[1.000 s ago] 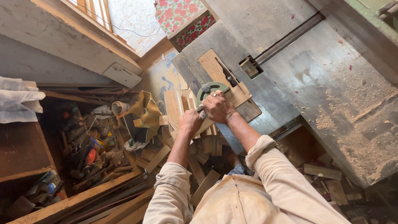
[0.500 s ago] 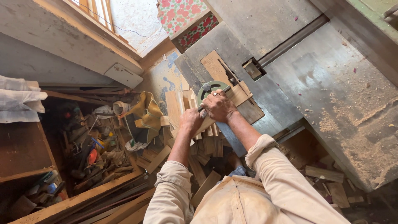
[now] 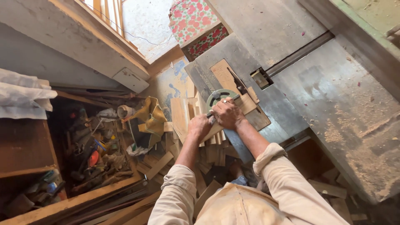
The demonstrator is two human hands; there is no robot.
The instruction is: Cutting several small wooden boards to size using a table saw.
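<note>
At the saw counter: a grey metal counter (image 3: 291,96) runs from the middle of the view out toward 3 o'clock, dusted with sawdust at its near end.

Wood piece: a short flat strip of pale wood (image 3: 233,114) lies on the counter's left edge, just beside the narrow saw slot (image 3: 236,81) in a wooden insert plate.

Right hand: the right hand (image 3: 227,113) lies on top of the wood piece, fingers curled closed over it and pressing it down.

Left hand: the left hand (image 3: 200,127) sits at 8 o'clock from the right one, fingers wrapped shut around the near end of the same strip.

Green guide: a round green metal guide (image 3: 218,96) sits at 11 o'clock from the right hand, touching or nearly touching the strip.

Blade: I cannot tell whether a blade stands up out of the slot; the slot is dark and thin from this height.

Below the counter: cut-off boards (image 3: 183,114) are stacked at 9 o'clock, and a cluttered bin of tools (image 3: 91,150) lies farther left.

Risk: both hands are close to the slot, so a slip or a sudden kick of so short a strip could carry fingers toward it.

Second risk: sawdust on the metal may let the wood skid sideways.
</note>
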